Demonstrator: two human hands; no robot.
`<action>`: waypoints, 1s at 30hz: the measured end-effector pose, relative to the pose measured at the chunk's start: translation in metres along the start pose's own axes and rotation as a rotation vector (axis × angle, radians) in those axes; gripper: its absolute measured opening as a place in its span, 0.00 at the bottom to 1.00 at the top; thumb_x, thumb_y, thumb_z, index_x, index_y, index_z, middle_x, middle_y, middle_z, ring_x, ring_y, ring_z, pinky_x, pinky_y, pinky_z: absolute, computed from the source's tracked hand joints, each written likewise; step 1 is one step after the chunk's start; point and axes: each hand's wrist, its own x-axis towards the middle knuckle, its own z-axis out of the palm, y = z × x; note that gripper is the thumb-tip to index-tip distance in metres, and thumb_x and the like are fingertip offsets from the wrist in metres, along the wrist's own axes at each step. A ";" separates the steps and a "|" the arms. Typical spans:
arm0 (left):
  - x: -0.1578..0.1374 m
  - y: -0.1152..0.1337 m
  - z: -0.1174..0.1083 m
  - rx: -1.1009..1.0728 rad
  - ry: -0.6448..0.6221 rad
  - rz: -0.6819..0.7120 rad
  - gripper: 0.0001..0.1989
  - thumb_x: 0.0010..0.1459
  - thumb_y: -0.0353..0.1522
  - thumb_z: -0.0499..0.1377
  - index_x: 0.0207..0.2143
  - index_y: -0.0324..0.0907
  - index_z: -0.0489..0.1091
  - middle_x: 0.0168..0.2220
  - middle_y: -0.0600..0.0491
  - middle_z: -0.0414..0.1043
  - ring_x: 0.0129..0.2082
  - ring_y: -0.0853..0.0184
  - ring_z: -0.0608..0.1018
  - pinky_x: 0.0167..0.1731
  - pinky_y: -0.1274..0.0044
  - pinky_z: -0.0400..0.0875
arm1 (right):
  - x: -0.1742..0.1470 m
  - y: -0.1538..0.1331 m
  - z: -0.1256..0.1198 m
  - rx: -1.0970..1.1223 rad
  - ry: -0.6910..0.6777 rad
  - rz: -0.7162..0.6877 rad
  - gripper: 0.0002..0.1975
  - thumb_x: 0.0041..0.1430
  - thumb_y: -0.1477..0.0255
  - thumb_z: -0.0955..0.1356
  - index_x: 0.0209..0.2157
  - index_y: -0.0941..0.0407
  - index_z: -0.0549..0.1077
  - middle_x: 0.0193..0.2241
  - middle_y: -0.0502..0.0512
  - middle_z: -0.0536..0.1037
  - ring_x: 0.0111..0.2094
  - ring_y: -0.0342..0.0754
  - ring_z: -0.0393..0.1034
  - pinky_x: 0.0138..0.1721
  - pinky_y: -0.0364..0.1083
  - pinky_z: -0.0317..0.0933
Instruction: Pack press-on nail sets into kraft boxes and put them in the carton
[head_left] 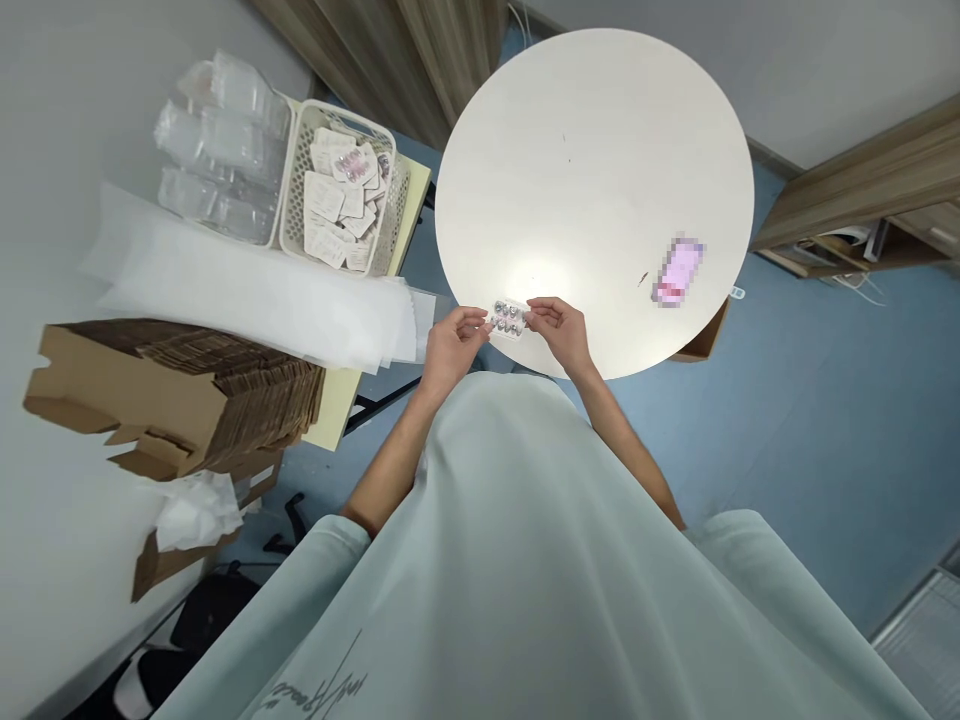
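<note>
Between my two hands is a small white card with shiny pieces (508, 319), silver and pinkish, set in two rows. What the pieces are is too small to tell. My left hand (453, 348) pinches the card's left edge between thumb and fingers. At its right edge, my right hand (561, 332) grips it the same way. The card is held over the near edge of the round white table (592, 130). Similar cards (330, 196) fill a white perforated basket (291, 215) at the upper left, some showing printed text.
Clear plastic packs (236, 135) stand beside the basket. Translucent sheets (255, 295) and a stack of folded cardboard boxes (259, 400) lie on the left side table (334, 410). A blurred pink, phone-shaped object (679, 272) rests on the round table's right. Wooden shelving (862, 195) stands farther right.
</note>
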 end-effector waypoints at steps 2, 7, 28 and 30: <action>0.008 -0.016 -0.003 0.011 0.008 -0.041 0.14 0.63 0.40 0.70 0.49 0.44 0.82 0.48 0.47 0.88 0.38 0.61 0.87 0.47 0.67 0.84 | 0.012 0.015 0.008 -0.036 -0.020 0.024 0.25 0.58 0.49 0.82 0.48 0.51 0.84 0.44 0.56 0.87 0.43 0.53 0.85 0.55 0.57 0.82; 0.031 -0.049 -0.016 -0.070 -0.047 -0.150 0.17 0.58 0.37 0.70 0.50 0.42 0.83 0.54 0.44 0.88 0.49 0.55 0.89 0.59 0.62 0.83 | 0.041 0.050 0.031 -0.190 0.032 0.066 0.16 0.62 0.58 0.79 0.46 0.52 0.83 0.45 0.55 0.88 0.40 0.52 0.85 0.56 0.58 0.82; 0.107 -0.081 -0.092 0.104 -0.325 -0.134 0.18 0.60 0.34 0.70 0.53 0.42 0.81 0.66 0.38 0.83 0.60 0.48 0.87 0.66 0.57 0.79 | 0.054 0.056 0.095 -0.409 0.346 0.290 0.16 0.67 0.69 0.75 0.54 0.57 0.81 0.60 0.67 0.87 0.53 0.55 0.85 0.65 0.57 0.75; 0.107 -0.079 -0.108 0.100 -0.336 -0.118 0.19 0.62 0.34 0.68 0.55 0.42 0.81 0.67 0.38 0.82 0.60 0.49 0.87 0.68 0.56 0.78 | 0.053 0.050 0.106 -0.386 0.337 0.259 0.14 0.66 0.67 0.75 0.51 0.56 0.82 0.57 0.64 0.88 0.51 0.55 0.85 0.64 0.57 0.76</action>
